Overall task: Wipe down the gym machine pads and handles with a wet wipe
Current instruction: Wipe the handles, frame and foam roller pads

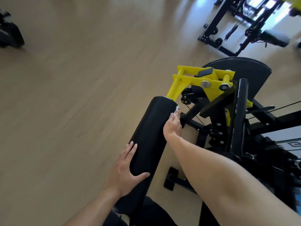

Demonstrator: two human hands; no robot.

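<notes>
A pale wood-look floor [78, 82] fills most of the view, seen from above at a steep tilt. Far off at the top right stands a black cable rack [234, 28], blurred, with bright light behind it, and a dark piece of equipment [9, 35] sits at the left edge.

In the middle is a gym machine with a long black roller pad [151, 136], a padded cylinder running from the lower centre up toward the right. Its far end joins a bright yellow arm [187, 80] that leads to a black pivot and a dark rounded shroud [244, 69]. A black upright post [239, 115] rises just to the right of the yellow arm, among black frame parts and cables.

The left hand [125, 170] rests against the near end of the pad, fingers straight along its left side and thumb spread across its end (a flat bracing hold rather than a closed grip).

The right hand [172, 126] reaches along the right side of the pad near its far end, forearm stretched across the lower right of the view. Its fingers are bent round a small white wet wipe [176, 109], pressed to the pad's upper right edge; only a scrap of the wipe shows beyond the fingertips, so most of it is hidden by the hand.
</notes>
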